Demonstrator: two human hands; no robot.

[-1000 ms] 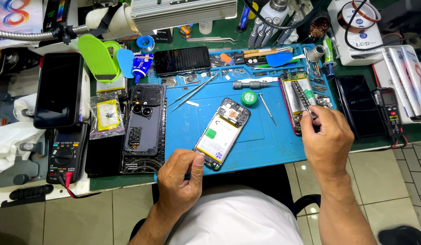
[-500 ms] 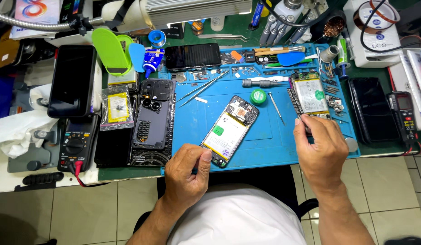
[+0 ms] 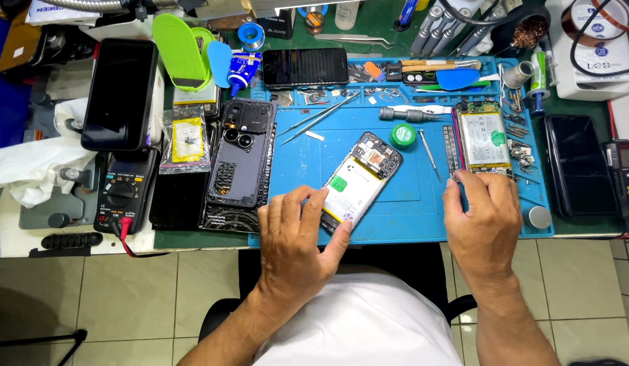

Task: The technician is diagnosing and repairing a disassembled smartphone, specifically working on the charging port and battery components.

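Opened phone [image 3: 358, 181] lies mid-mat [image 3: 402, 210], left hand [image 3: 295, 237] at its near end. Second opened phone [image 3: 484, 139] right of it, behind right hand [image 3: 482, 220]. Tweezers [image 3: 318, 118] lie behind-left.

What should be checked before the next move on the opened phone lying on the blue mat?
1. Left hand steadies the opened phone with exposed battery and circuit board: ok, fingers touch its lower end.
2. Phone lies flat on the blue silicone work mat: ok.
3. Right hand holds a tool: cannot tell, fingers are curled over the mat's right side.
4. Second opened phone with white battery is clear of the right hand: not ok, the fingertips sit right at its lower edge.
5. Metal tweezers are within reach: ok, lying on the mat above the phone.
6. Round green container is clear of the phone: ok, beside its top corner.
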